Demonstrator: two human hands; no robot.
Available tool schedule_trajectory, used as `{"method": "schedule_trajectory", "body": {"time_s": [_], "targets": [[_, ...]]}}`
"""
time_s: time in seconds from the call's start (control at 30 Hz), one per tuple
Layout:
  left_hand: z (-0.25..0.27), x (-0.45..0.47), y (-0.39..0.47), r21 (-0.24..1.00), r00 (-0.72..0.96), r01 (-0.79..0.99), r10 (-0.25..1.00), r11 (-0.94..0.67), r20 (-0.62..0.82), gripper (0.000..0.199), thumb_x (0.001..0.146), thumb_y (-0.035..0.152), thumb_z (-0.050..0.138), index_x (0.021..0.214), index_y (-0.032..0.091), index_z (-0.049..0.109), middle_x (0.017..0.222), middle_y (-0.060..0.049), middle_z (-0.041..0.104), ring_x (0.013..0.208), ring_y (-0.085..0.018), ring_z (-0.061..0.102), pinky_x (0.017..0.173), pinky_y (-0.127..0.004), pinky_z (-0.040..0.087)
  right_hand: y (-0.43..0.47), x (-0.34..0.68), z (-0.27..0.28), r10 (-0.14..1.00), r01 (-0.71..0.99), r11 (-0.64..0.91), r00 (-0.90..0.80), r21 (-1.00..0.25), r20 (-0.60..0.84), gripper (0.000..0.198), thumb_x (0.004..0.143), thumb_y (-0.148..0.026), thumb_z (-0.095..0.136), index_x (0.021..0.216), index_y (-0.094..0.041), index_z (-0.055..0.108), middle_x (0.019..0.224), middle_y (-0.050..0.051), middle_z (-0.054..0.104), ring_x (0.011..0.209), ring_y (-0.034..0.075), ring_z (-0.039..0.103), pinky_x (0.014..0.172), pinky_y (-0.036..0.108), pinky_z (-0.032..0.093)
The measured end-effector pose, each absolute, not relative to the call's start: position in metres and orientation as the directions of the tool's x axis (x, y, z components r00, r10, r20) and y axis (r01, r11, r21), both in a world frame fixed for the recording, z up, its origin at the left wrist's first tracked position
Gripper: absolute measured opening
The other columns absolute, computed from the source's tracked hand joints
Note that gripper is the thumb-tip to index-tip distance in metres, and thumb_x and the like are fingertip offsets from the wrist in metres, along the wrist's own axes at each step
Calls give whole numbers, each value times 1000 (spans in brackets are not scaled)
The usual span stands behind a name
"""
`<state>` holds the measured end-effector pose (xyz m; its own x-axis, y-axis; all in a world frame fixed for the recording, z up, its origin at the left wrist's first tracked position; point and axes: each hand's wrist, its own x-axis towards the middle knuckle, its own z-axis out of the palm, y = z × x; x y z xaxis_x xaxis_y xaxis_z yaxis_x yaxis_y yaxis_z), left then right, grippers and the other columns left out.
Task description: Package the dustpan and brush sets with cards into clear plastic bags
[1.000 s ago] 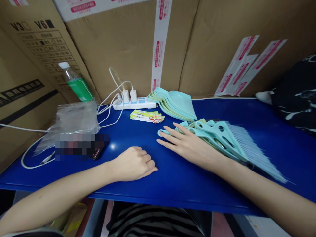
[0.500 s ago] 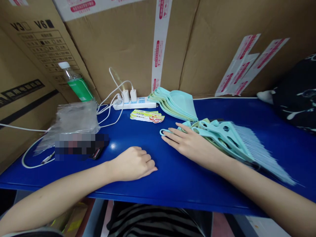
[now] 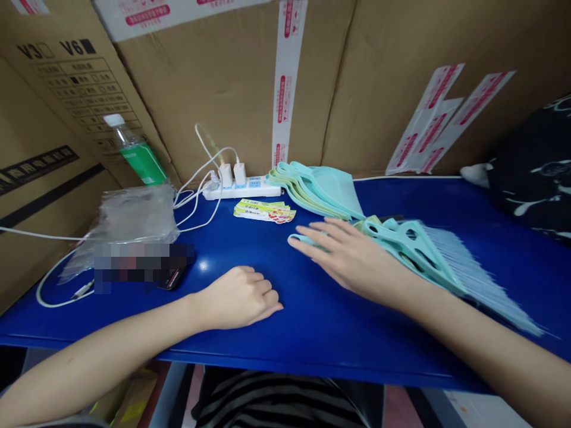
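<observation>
right grip (image 3: 354,257) spread, teal brushes (image 3: 446,260) partly under it

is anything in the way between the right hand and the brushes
Nothing visible: the right hand is spread over the left part of the hand brushes, though contact is unclear. The nested dustpans lie beyond, not between.

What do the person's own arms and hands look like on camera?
The left hand and right hand are ungloved, with slender fingers and no visible rings. The left forearm and right forearm are bare, without watches.
</observation>
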<state>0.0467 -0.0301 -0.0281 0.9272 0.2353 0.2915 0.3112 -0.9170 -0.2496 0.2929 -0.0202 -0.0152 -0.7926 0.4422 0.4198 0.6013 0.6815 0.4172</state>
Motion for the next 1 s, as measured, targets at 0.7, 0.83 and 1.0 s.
{"method": "schedule_trajectory", "body": {"time_s": [0.7,0.83,1.0], "targets": [[-29,46,-29,-242,930,302,230,-922,286,52,104,27,23,61,18,53,53,1,56,47,-14,50,50,-29,31,-8,294,-15,857,873,475,-488,116,165,39,91,-29,46,119,-11,67,111,15,71,97,28,69,84,40,53],[-28,47,-29,-244,928,304,228,-921,295,53,104,27,22,61,18,53,53,1,56,46,-14,50,50,-29,31,-10,297,-16,864,885,450,-465,119,193,35,89,-27,49,113,-12,70,107,14,73,92,27,70,80,38,54],[-28,47,-28,-248,926,305,226,-919,301,54,104,27,21,61,18,53,53,1,56,46,-14,50,50,-30,32,-11,298,-15,867,887,441,-460,134,190,31,88,-25,51,110,-16,71,104,11,74,90,25,70,77,34,54]]}}
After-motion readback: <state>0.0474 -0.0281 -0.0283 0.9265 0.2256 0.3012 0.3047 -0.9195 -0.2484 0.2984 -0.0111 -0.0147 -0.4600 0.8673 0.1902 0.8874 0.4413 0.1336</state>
